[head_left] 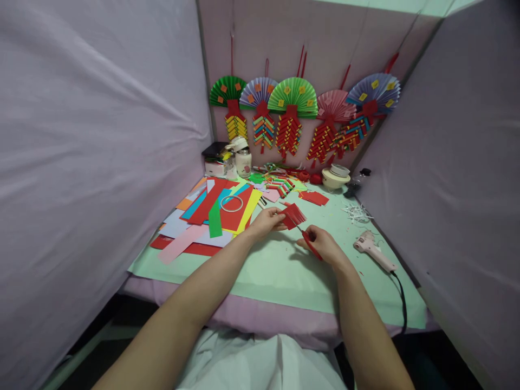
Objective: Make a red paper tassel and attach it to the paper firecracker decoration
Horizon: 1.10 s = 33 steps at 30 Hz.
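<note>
My left hand pinches a small piece of red paper by its left edge, above the table. Thin slits run into the far right side of that paper, making a fringe. In my right hand is a pair of scissors with red handles, fingers closed around the grips. Its blades reach up and left to the lower edge of the red paper. Whether the blades are parted is too small to make out. Behind the paper lie several small red, green and white paper rolls.
Coloured paper sheets and strips cover the table's left, a white ring on top. A glue gun with a black cord lies right, near white scraps. Behind stand a jar and bowl; paper fan ornaments hang above.
</note>
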Tool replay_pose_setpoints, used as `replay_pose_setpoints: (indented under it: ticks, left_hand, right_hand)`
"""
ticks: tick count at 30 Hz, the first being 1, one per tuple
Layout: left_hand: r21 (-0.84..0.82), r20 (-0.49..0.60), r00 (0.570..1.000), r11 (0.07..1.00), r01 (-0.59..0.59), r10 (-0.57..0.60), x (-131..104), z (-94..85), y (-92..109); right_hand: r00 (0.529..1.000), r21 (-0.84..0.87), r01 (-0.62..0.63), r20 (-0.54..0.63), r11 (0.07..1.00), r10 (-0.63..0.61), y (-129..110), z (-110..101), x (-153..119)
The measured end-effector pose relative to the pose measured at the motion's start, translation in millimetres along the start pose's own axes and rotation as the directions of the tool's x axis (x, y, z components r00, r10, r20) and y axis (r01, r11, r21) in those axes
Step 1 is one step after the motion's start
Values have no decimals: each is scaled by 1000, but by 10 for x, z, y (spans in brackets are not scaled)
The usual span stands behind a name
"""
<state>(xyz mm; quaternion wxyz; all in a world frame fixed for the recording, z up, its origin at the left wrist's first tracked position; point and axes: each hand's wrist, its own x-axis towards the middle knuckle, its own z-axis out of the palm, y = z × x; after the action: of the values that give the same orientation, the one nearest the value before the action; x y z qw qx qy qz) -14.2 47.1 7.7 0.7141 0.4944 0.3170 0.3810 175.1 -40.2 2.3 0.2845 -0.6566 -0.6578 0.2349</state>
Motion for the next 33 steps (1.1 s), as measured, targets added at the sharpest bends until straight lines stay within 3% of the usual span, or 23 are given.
replay_pose_setpoints:
  ticks: [18, 33]
  left_hand:
    - [-51, 27, 999, 998, 29, -28, -12, 20, 5]
    - [-49, -34, 999, 998, 37, -39, -13, 41, 29]
  right_hand:
    - [999, 18, -34, -14, 999, 34, 2, -25, 8]
    - [998, 5, -41, 42, 999, 41, -33, -60, -11]
